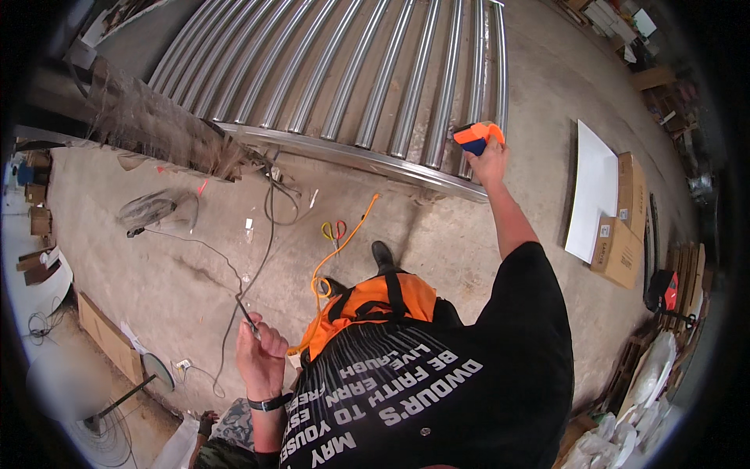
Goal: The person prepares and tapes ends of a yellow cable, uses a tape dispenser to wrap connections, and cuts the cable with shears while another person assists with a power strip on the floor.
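Observation:
My right hand is closed around an orange and dark blue handheld tool, possibly a tape dispenser. It is over the near right corner of a roller conveyor with shiny metal rollers. My left hand, lower left, grips a thin dark cord. That cord runs across the concrete floor towards a plastic-wrapped bundle. An orange cord trails from beside my left hand over the floor. Near it lie scissors with one yellow and one red handle.
A wrapped beam juts in at the left by the conveyor. Cardboard boxes and a white panel lie to the right. A grey cable loops on the floor. Another person's sleeve shows at bottom left, near a round-based stand.

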### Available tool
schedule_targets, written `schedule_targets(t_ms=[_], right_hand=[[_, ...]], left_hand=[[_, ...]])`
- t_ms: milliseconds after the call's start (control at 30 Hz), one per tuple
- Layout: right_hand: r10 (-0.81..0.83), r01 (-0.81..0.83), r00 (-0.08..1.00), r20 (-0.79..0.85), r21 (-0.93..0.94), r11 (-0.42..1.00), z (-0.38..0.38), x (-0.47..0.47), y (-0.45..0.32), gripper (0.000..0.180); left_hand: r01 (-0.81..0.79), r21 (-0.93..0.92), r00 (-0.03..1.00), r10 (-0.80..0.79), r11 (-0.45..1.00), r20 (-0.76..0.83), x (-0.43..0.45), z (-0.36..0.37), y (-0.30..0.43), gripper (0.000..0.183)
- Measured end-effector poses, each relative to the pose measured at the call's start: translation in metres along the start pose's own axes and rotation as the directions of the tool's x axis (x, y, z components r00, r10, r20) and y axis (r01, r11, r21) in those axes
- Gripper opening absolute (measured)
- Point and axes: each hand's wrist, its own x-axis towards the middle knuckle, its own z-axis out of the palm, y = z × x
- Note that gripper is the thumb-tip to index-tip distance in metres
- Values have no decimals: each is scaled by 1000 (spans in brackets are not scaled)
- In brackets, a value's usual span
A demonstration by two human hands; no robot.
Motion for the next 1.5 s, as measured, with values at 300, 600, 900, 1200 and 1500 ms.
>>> schedule_targets(t_ms=[300,600,900,1200,1500], right_hand=[[-125,124,992,20,21,992,-19,1,-12,61],[-813,324,582,38,905,274,-54,-151,-244,86],[-799,-187,-154,581,777,601,0,-274,-329,36],[-651,598,180,737,443,667,74,-224,-110,17],[-644,479,361,675,458,749,13,-235,-229,18]], left_hand=[[-192,-364,973,226,912,54,15,6,12,50],[-283,-437,959,258,854,-116,14,-17,7,35],[-713,-341,691,531,613,-490,-28,-103,80,45],[-931,124,210,781,344,-588,-154,-260,235,49],[-831,130,406,750,541,-522,-139,-356,282,44]])
